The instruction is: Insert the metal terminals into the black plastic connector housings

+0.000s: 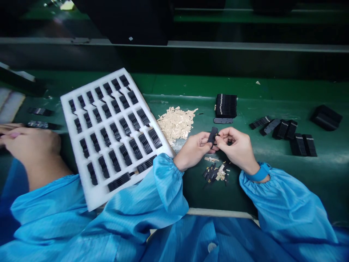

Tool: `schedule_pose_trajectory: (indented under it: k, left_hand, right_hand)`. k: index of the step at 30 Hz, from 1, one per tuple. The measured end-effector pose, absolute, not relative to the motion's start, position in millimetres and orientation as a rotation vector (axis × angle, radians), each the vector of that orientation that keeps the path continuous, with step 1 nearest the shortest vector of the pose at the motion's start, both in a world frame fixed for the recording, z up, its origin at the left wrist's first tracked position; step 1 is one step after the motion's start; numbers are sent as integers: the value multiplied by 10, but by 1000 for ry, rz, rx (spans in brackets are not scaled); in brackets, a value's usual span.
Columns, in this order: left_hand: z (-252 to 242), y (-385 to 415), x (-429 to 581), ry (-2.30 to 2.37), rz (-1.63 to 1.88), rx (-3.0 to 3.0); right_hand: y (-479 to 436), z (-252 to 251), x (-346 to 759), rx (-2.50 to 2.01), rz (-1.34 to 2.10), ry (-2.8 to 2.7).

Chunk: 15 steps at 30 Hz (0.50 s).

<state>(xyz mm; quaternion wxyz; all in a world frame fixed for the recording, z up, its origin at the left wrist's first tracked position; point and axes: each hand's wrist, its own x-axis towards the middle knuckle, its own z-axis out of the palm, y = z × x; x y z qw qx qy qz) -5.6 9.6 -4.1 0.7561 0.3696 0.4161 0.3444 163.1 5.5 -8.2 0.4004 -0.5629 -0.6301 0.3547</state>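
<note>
Above the green bench, my left hand (193,150) pinches a narrow black plastic part (213,135) that stands tilted between thumb and fingers. My right hand (237,146) meets it from the other side, its thumb and forefinger closed at the part's edge. Whatever small thing lies in that pinch is hidden. Just below my hands is a little heap of black strips and pale metal pieces (218,172). Behind my left hand spreads a larger pile of thin, pale gold metal pieces (177,123). A stack of black slotted parts (227,104) stands beyond my fingers, with a single flat one (223,120) before it.
A white foam tray (105,193) with rows of black parts lies tilted at left, close to my left sleeve. Black slotted blocks (283,130) and a dark lump (326,117) sit at right. Another person's hands (35,143) are at the far left. A ledge (245,45) crosses the back.
</note>
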Motion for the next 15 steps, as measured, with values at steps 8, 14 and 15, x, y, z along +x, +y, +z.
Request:
schedule_pose_trajectory:
  k: [8,14,15]
  left_hand:
    - [-58,91,-59,886,749,828]
    - [-65,90,-55,890,747,849]
    - [-70,90,-55,890,747,857]
  right_hand:
    - [61,-68,1622,-1424,896,-1583]
    - [65,-63,1620,-1434,884,-1585]
    - [65,-61,1620,-1437,878,-1589]
